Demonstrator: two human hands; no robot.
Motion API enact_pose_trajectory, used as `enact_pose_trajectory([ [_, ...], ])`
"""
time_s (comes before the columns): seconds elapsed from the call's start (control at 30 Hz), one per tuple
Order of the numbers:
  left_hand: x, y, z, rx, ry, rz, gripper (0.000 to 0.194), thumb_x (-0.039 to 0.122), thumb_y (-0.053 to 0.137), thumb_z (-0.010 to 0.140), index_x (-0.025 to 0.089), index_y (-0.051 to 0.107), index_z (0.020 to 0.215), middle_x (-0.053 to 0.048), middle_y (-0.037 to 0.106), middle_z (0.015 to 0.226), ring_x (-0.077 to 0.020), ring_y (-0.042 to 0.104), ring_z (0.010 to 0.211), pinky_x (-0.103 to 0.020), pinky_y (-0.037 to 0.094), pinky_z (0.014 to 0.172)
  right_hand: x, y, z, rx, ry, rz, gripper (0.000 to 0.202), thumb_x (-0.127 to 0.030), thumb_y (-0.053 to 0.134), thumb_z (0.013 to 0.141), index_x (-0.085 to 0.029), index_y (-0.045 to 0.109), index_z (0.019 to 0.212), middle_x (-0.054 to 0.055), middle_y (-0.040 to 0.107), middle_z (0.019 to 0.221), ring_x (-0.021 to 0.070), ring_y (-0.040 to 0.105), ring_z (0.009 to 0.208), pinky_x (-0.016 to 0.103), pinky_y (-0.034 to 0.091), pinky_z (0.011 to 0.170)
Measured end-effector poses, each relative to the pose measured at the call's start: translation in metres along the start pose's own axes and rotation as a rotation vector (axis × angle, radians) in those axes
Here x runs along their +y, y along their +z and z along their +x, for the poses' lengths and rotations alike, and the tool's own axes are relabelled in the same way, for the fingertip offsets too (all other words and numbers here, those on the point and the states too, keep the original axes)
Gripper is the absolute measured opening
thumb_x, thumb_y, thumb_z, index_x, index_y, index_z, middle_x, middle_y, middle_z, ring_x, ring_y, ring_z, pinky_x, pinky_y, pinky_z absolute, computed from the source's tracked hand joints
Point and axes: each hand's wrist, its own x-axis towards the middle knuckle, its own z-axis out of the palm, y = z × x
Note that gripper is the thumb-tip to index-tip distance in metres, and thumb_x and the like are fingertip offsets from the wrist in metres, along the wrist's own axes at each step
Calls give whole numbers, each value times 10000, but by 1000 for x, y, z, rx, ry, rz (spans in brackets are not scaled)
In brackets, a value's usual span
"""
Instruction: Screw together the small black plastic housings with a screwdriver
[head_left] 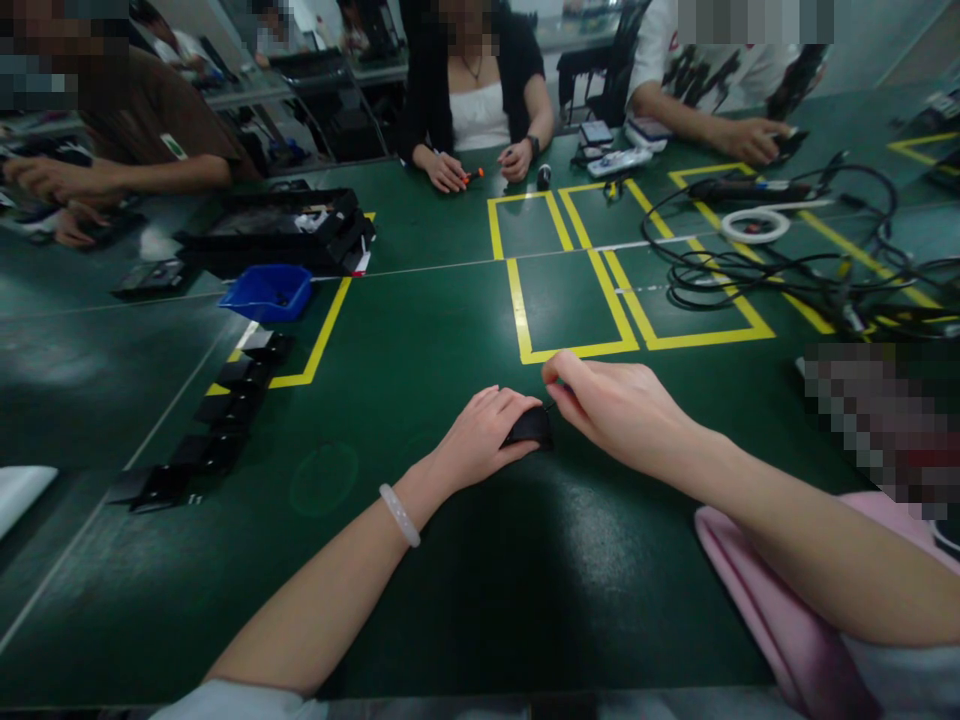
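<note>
The landmark is the blue plastic bin with open top, which lies on the dark green table. To the right of this bin and nearer to the camera, the left hand is clamped on a small black part with curved side, thumb on one side and fingers on the other. The right hand is just beside the part, farther right from the bin; its thumb and index fingertip are together, but I cannot tell if they pinch something. On the near side of the bin, small black parts stand in a slanting row, with tiny silver pieces beside the nearest one. Black rectangular trays are right behind the bin. Well to its right, behind the hands, are yellow tape rectangles, then loose black cables and a white ring-shaped coil.
</note>
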Motion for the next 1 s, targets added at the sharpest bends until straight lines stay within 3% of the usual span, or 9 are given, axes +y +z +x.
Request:
enact_pose_trajectory([
  [0.1, 0, 0, 0, -3, -5, 1, 391, 380, 586, 865, 208, 476, 1199, -63, 566, 1171, -233, 519, 1130, -472, 319, 1089, 1, 0, 0, 22, 2, 6, 146, -252, 377, 938, -180, 491, 994, 19, 663, 798, 151, 622, 671, 247, 294, 549],
  [0.27, 0, 2, 0, 7, -10, 13, 409, 392, 594, 859, 200, 474, 1200, -60, 572, 1154, -229, 519, 1123, -458, 310, 1100, 2, -1, 0, -36, -6, -33, 225, -351, 354, 963, -191, 507, 926, 6, 645, 707, 160, 614, 620, 251, 282, 528],
  [0.47, 0, 1, 0, -4, -5, -9, 408, 389, 572, 873, 212, 456, 1221, -66, 564, 1191, -236, 518, 1149, -478, 294, 1107, 5, 2, -1, 52, -5, -7, 154, -256, 380, 933, -182, 481, 1022, 34, 672, 825, 152, 627, 680, 239, 314, 551],
  [0.63, 0, 2, 0, 4, -5, -2, 413, 398, 578, 868, 204, 467, 1215, -65, 572, 1172, -234, 521, 1136, -469, 300, 1104, 6, -2, 1, -21, 13, 2, 217, -361, 381, 954, -191, 511, 919, 21, 662, 739, 160, 620, 652, 246, 308, 547],
  [0.83, 1, 1, 1, -4, -6, -12, 410, 395, 562, 877, 222, 465, 1235, -73, 568, 1191, -243, 522, 1148, -489, 306, 1094, 8, -1, 1, 29, 34, 31, 161, -270, 394, 926, -184, 488, 1025, 13, 656, 764, 148, 608, 626, 239, 292, 525],
  [1.0, 1, 1, 0, -6, -10, -4, 411, 399, 561, 878, 208, 465, 1229, -73, 567, 1183, -238, 518, 1149, -478, 300, 1103, 9, -1, 1, -11, 33, 14, 234, -382, 386, 951, -191, 520, 948, 9, 651, 711, 158, 609, 609, 246, 288, 527],
])
